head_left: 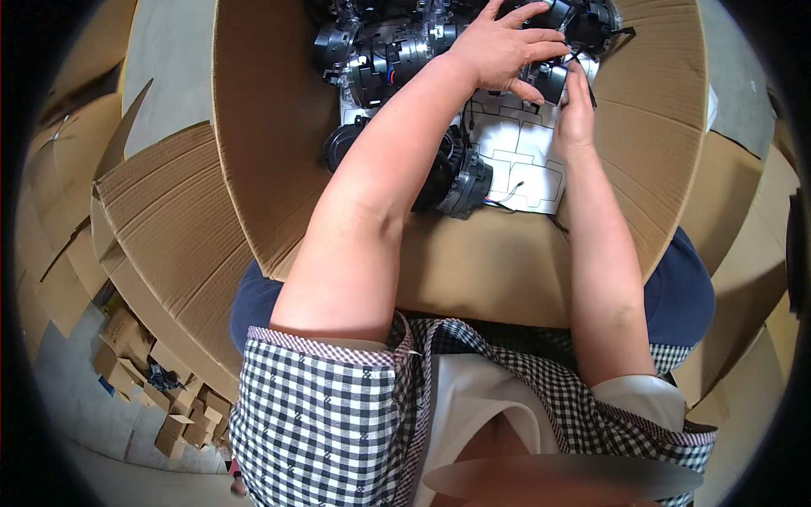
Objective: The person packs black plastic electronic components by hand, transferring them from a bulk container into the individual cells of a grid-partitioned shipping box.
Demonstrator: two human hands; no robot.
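Observation:
Inside a cardboard box [287,135], my left hand [503,51] reaches over a black cylindrical motor-like unit [552,81], its thumb and spread fingers around the top. My right hand [577,114] comes up along the right side of the same unit, fingers held together against it. Between them, both hands hold it; its far part is hidden by the left fingers. Nearer to me, a black and grey motor-like unit with thin wires [466,188] lies partly behind my left forearm. Several similar units [367,76] sit to the left and at the far end.
A white sheet with printed black outlines [515,148] lies under the units. The box's walls rise on both sides, the right wall [655,127] close to my right forearm. Large open flaps [177,211] spread out at left. Small cartons [198,418] lie on the floor at lower left.

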